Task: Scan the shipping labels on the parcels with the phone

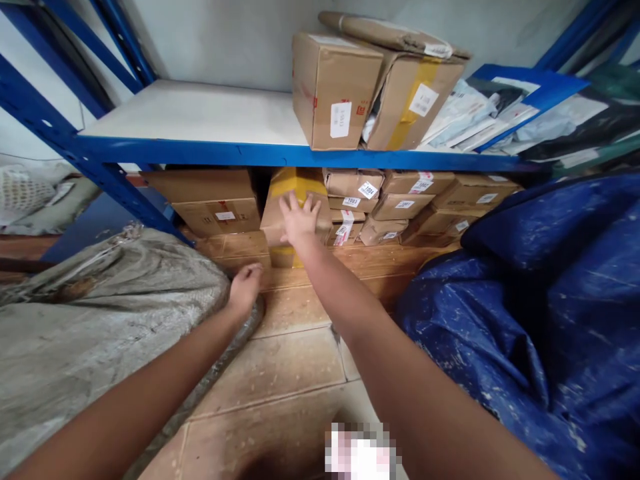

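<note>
Cardboard, sealed with broad yellow tape, makes up the taped box (pixel 273 213) that stands on the tiled floor (pixel 295 360) under the blue shelf (pixel 200 152), far from the camera and between larger plain cartons on its left and a stack of small cartons (pixel 400 203) on its right. The right hand (pixel 299 219) lies flat on its front face, its grip apart with the fingers spread and nothing held. The left hand (pixel 245 287) rests nearer, at the edge of a grey sack (pixel 100 313), fingers curled; whether that grip clamps the sacking I cannot tell. The box looks stiff and dry, probably of moderate weight, with taped faces that may be slick. The side edges or the lower corners seem the surest hold. Stickers on the small cartons read "1003" and "1004". The white label on the upper carton (pixel 333 90) above carries digits, perhaps "13013", though they are too small to be sure. A blue tarpaulin (pixel 540 300) is heaped at the right.
</note>
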Available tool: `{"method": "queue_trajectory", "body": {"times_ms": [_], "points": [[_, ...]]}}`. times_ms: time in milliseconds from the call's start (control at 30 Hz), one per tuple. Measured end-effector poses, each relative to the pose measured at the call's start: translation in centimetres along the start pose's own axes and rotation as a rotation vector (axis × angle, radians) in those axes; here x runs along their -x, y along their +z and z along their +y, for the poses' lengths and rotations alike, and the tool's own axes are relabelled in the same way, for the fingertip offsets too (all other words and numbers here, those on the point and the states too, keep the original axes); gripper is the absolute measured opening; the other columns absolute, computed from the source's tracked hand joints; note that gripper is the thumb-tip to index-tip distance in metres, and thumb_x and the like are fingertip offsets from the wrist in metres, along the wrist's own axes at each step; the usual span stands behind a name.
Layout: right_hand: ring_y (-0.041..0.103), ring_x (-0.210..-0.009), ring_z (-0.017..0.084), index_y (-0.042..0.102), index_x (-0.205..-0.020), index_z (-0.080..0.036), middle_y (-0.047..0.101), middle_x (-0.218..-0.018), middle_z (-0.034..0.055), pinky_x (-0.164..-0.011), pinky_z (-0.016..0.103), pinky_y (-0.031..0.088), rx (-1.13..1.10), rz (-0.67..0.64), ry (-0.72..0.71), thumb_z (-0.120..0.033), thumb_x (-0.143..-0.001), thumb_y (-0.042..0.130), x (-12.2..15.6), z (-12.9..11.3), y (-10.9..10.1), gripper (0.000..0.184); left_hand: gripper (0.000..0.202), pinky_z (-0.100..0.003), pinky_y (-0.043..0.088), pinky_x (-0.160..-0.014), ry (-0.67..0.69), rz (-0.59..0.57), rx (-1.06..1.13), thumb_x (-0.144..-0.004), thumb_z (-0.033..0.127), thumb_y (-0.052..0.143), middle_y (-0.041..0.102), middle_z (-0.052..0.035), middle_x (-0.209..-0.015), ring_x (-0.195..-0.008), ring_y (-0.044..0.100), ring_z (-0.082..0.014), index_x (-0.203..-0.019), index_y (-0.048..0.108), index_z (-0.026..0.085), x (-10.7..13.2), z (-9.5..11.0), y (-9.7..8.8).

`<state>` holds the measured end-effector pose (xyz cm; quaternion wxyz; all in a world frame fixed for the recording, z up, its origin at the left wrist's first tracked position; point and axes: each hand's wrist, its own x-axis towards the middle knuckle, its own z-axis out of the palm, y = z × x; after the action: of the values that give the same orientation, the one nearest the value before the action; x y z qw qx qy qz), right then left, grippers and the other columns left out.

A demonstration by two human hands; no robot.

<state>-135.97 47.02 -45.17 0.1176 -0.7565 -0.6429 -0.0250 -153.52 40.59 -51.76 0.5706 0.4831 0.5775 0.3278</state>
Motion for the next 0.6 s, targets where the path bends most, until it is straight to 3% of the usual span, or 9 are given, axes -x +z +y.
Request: {"method": "queue_trajectory", "body": {"times_ms": [100, 167, 267, 333, 367, 433, 500, 567, 600], "points": [[0.000, -0.151, 0.047, 0.023, -0.156, -0.016, 0.015, -0.166, 0.0156, -0.116, 0.071, -0.007, -0.002, 0.123, -0.072, -0.034, -0.081, 0.075, 1.1, 1.5, 0.5, 0.093, 0.039, -0.039, 0.052, -0.089, 0.033, -0.216, -0.095, -0.067, 0.041, 0.070, 0.071, -0.0085, -0.100, -0.094, 0.066, -0.0231, -0.099, 0.069, 0.018, 3.9, -1.4, -0.6], [0.004, -0.153, 0.039, 0.017, -0.158, -0.020, 0.013, -0.167, 0.0126, -0.120, 0.064, -0.003, -0.027, 0.021, -0.227, -0.035, -0.089, 0.064, 6.3, 2.8, 1.5, 0.084, 0.045, -0.045, 0.047, -0.102, 0.160, -0.297, -0.227, -0.070, 0.040, 0.069, 0.067, -0.0120, -0.117, -0.108, 0.063, -0.0266, -0.109, 0.068, 0.017, 4.6, -2.0, -1.0], [0.034, -0.142, 0.041, 0.024, -0.156, -0.015, 0.037, -0.157, 0.0222, -0.117, 0.060, 0.023, 0.005, -0.493, -0.114, -0.047, -0.083, 0.068, 20.1, 5.5, 4.2, 0.091, 0.057, -0.048, 0.041, -0.109, 0.299, -0.253, -0.395, -0.080, 0.040, 0.060, 0.057, -0.0171, -0.133, -0.123, 0.055, -0.0292, -0.130, 0.057, 0.014, 2.4, -2.4, -1.3], [0.050, -0.128, 0.049, 0.042, -0.148, -0.012, 0.054, -0.141, 0.0276, -0.106, 0.062, 0.039, 0.023, -0.695, -0.032, -0.053, -0.054, 0.087, 31.3, 7.5, 6.9, 0.112, 0.065, -0.048, 0.039, -0.112, 0.288, -0.160, -0.407, -0.082, 0.039, 0.058, 0.052, -0.0204, -0.137, -0.127, 0.053, -0.0303, -0.139, 0.048, 0.010, -0.4, -2.1, -0.8], [0.047, -0.130, 0.052, 0.045, -0.147, -0.010, 0.052, -0.142, 0.0294, -0.106, 0.064, 0.037, 0.022, -0.816, -0.016, -0.056, -0.048, 0.089, 36.8, 8.4, 8.4, 0.118, 0.072, -0.048, 0.038, -0.113, 0.273, -0.114, -0.404, -0.082, 0.040, 0.060, 0.048, -0.0222, -0.141, -0.128, 0.052, -0.0313, -0.144, 0.042, 0.008, -1.9, -1.8, -0.3], [0.040, -0.134, 0.057, 0.044, -0.147, -0.004, 0.045, -0.147, 0.0335, -0.105, 0.070, 0.035, -0.033, -0.883, 0.042, -0.056, -0.051, 0.086, 46.5, 9.7, 11.7, 0.116, 0.096, -0.049, 0.034, -0.117, 0.264, -0.007, -0.368, -0.077, 0.044, 0.069, 0.034, -0.0255, -0.150, -0.136, 0.044, -0.0342, -0.153, 0.024, 0.008, -4.7, -0.6, 1.2], [0.043, -0.135, 0.052, 0.044, -0.148, -0.012, 0.046, -0.149, 0.0268, -0.105, 0.068, 0.039, -0.099, -0.837, 0.047, -0.041, -0.070, 0.077, 53.5, 10.2, 14.6, 0.090, 0.115, -0.048, 0.029, -0.120, 0.317, 0.063, -0.238, -0.073, 0.049, 0.075, 0.018, -0.0237, -0.159, -0.143, 0.032, -0.0334, -0.157, 0.004, 0.015, -7.2, 1.0, 3.0], [0.050, -0.133, 0.046, 0.051, -0.144, -0.017, 0.053, -0.147, 0.0198, -0.105, 0.066, 0.043, -0.092, -0.805, 0.059, -0.014, -0.080, 0.058, 57.4, 10.4, 16.5, 0.065, 0.110, -0.048, 0.036, -0.114, 0.386, 0.027, -0.091, -0.078, 0.054, 0.070, 0.013, -0.0199, -0.161, -0.140, 0.034, -0.0306, -0.157, -0.001, 0.022, -9.1, 2.7, 4.7], [0.051, -0.133, 0.044, 0.053, -0.143, -0.019, 0.054, -0.146, 0.0171, -0.105, 0.065, 0.045, -0.095, -0.793, 0.042, -0.005, -0.078, 0.050, 58.3, 10.5, 16.9, 0.066, 0.102, -0.049, 0.043, -0.107, 0.416, -0.023, -0.056, -0.083, 0.055, 0.064, 0.016, -0.0195, -0.160, -0.134, 0.041, -0.0288, -0.157, 0.001, 0.023, -9.9, 3.4, 5.4]]}}
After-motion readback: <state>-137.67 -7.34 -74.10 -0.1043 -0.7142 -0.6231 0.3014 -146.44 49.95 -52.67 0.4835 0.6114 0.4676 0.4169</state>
